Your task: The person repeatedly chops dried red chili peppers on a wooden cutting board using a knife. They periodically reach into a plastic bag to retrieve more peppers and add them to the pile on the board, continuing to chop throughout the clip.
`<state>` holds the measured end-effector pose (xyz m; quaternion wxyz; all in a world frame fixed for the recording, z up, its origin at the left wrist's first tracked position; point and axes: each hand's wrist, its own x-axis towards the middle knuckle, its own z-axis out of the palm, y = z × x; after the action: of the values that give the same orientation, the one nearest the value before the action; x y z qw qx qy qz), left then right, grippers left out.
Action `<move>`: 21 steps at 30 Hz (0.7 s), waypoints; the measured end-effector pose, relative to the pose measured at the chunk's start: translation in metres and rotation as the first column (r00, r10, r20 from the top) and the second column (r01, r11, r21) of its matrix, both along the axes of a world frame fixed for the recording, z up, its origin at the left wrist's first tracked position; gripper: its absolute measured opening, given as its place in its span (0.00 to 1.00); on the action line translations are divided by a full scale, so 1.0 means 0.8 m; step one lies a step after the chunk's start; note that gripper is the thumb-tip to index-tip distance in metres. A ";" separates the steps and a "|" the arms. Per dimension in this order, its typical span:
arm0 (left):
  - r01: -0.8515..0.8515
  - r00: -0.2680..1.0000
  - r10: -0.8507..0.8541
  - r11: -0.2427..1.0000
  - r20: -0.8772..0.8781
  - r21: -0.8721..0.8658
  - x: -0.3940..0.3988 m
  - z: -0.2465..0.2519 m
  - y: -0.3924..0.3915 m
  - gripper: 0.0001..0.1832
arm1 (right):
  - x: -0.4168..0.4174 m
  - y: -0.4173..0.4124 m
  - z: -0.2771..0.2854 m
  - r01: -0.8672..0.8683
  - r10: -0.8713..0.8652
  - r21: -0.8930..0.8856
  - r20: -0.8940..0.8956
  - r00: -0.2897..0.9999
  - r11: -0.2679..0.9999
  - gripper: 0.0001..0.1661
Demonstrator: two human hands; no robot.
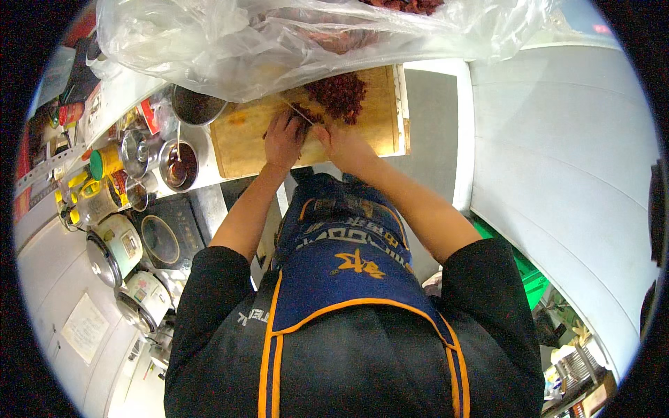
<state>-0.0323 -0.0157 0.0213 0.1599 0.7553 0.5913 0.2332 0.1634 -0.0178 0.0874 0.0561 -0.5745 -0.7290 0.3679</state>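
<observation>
A wooden cutting board [243, 149] lies on the counter before me. My right hand [347, 147] grips a knife [301, 113] whose thin blade slants up and left; its handle is hidden in my fist. Close to the blade's left side, my left hand [284, 140] has its fingers curled down over dark reddish meat on the board, mostly covered by the hand. Small cut bits lie beside the blade. A heap of chopped dark red meat [342, 96] spreads beyond my right hand, near the board's far edge.
Above the board hangs clear plastic sheeting [209, 47], with more dark meat [407, 5] behind it. Left are a dark pot [197, 107], a metal bowl with a ladle [178, 170], a green-lidded jar [104, 161], an induction cooker [162, 237] and a rice cooker [117, 245].
</observation>
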 end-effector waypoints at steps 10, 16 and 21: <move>-0.004 1.000 0.005 0.999 -0.020 0.051 0.001 -0.005 0.001 0.15 | -0.020 0.004 -0.015 -0.045 0.045 0.043 0.016 0.999 0.998 0.33; -0.009 1.000 0.010 0.992 -0.008 0.128 0.004 0.003 -0.003 0.15 | -0.023 0.025 -0.032 -0.240 0.236 0.099 0.054 0.970 0.966 0.36; -0.040 0.999 0.039 0.995 0.012 0.091 0.015 -0.002 0.001 0.14 | -0.026 0.039 -0.068 -0.121 0.121 -0.017 -0.008 0.993 0.993 0.37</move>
<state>-0.0206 -0.0147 0.0194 0.1236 0.7487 0.5940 0.2670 0.1423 0.0131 0.0327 0.0313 -0.5285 -0.7591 0.3788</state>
